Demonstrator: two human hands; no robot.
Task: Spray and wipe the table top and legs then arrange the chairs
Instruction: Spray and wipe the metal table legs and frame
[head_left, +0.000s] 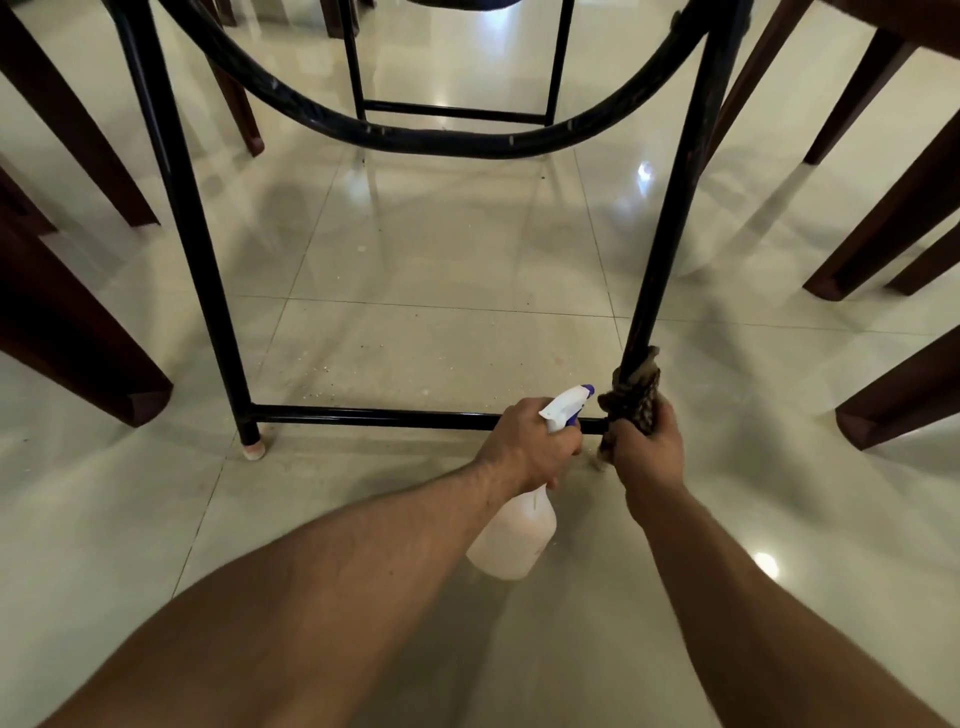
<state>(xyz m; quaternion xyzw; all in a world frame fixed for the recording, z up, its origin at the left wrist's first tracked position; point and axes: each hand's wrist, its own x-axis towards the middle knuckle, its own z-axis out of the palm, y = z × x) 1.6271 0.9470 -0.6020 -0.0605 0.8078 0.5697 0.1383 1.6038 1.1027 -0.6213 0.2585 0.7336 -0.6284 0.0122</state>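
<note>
I look from low down at the black metal table frame. My left hand (530, 441) grips the neck of a white spray bottle (514, 540) with a white and purple nozzle, held just in front of the lower crossbar (374, 414). My right hand (649, 447) grips a brown patterned cloth (631, 397) wrapped round the bottom of the right front table leg (660, 249). The left front table leg (192, 249) stands on a pale foot cap at the left.
Dark brown wooden chair legs stand on both sides: left (78, 332) and right (883, 228). A curved black brace (431, 140) hangs across the frame above. The glossy cream tile floor (415, 291) carries crumbs and dust under the table.
</note>
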